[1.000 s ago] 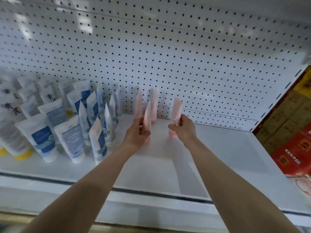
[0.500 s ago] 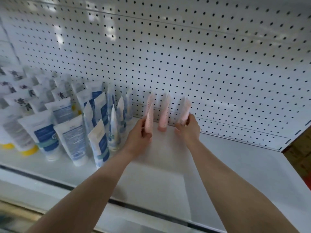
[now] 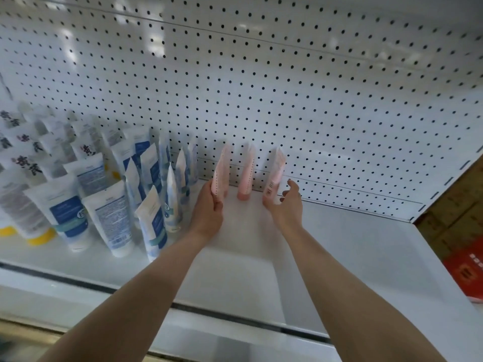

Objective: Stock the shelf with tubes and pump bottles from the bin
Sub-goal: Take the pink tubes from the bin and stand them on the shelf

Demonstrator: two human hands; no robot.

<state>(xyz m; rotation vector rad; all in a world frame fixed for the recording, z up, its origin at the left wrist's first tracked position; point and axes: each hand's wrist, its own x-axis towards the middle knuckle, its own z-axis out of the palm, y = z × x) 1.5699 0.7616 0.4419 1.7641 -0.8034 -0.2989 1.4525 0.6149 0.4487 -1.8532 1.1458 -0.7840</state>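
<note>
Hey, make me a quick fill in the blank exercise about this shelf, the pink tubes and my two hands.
1. Against the pegboard stand ____ pink tubes.
2. The left hand grips the pink one farthest ____.
3. The right hand is open beside the pink one farthest ____.
4. The printed tubes just left of the left hand are white and ____.

Missing words: three; left; right; blue.

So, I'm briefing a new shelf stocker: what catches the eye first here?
Three pink tubes stand on the shelf at the pegboard, centre back. The left hand grips the leftmost pink tube; the right hand, fingers spread, is beside the rightmost pink tube. White-and-blue tubes crowd the left.
</note>
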